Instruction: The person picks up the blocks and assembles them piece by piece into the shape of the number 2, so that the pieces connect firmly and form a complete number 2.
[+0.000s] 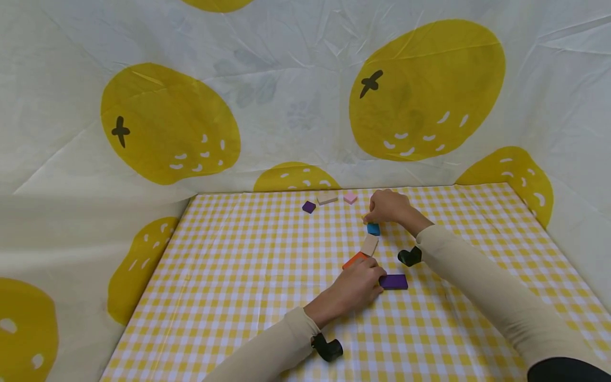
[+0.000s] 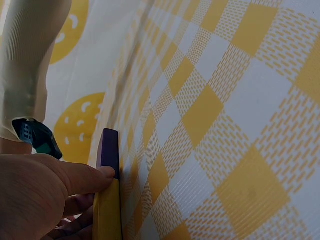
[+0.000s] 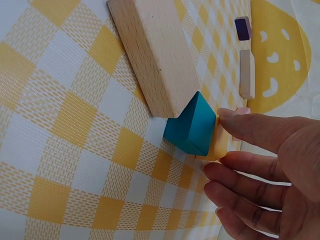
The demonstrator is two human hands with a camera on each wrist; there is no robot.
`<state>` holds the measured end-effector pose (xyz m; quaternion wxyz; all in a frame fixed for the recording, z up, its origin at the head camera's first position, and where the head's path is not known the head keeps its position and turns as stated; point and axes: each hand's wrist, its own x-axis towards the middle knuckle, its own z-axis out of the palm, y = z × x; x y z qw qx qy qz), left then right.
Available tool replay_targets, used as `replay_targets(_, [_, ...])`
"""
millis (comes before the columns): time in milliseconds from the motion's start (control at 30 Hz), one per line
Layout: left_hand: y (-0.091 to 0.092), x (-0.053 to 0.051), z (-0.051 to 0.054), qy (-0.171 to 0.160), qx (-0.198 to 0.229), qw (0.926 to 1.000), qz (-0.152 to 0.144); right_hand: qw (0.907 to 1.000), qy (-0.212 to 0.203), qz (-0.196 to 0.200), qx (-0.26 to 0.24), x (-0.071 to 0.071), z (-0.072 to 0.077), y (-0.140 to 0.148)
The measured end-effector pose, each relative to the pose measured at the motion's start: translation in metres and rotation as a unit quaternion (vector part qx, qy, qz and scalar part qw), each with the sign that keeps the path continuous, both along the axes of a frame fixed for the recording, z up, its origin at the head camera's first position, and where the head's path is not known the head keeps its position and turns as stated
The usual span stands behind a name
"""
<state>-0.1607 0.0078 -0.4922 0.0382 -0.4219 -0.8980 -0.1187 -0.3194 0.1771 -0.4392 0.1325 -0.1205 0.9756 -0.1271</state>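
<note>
My left hand (image 1: 355, 286) pinches a yellow block (image 2: 107, 212) that lies end to end with a purple block (image 1: 394, 281); the thumb tip sits at their joint. That yellow block is hidden under the hand in the head view. Just beyond the hand lies a partly covered orange-red block (image 1: 355, 260). A plain wooden block (image 1: 369, 245) runs from there toward a blue block (image 1: 373, 229), triangular in the right wrist view. Farther back, my right hand (image 1: 390, 206) pinches a small yellow-orange block (image 3: 219, 141) between thumb and fingers, against the blue block's far side.
Near the table's back edge lie a small purple block (image 1: 309, 207), a pale wooden block (image 1: 326, 198) and a pink block (image 1: 350, 198). A yellow-and-white checked cloth (image 1: 229, 297) covers the table. Behind it hangs a fruit-printed sheet (image 1: 291, 106).
</note>
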Motion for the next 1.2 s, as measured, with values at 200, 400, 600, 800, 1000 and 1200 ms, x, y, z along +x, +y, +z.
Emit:
replay_targets(200, [0.000,0.000,0.000,0.001,0.000,1.0000,0.000,0.9999,-0.012,0.000,0.001,-0.002,-0.001,0.001])
replay_targets(400, [0.000,-0.001,-0.001,0.002,-0.002,1.0000,0.002,0.9999,-0.012,0.000,0.002,-0.001,0.000,0.002])
replay_targets(600, [0.000,0.000,-0.001,-0.001,-0.003,1.0000,0.003,0.9998,-0.020,0.002,-0.004,-0.003,0.001,0.004])
replay_targets(800, [0.000,-0.001,-0.001,-0.004,-0.001,1.0000,0.002,0.9996,-0.011,0.011,-0.023,-0.012,0.000,0.004])
replay_targets(1000, [-0.001,-0.002,-0.001,-0.001,-0.002,1.0000,0.000,0.9991,0.013,0.014,-0.039,-0.026,0.002,-0.002])
replay_targets(1200, [-0.001,-0.002,-0.001,-0.002,0.000,1.0000,0.000,0.9990,0.024,0.003,-0.036,-0.037,0.006,-0.012])
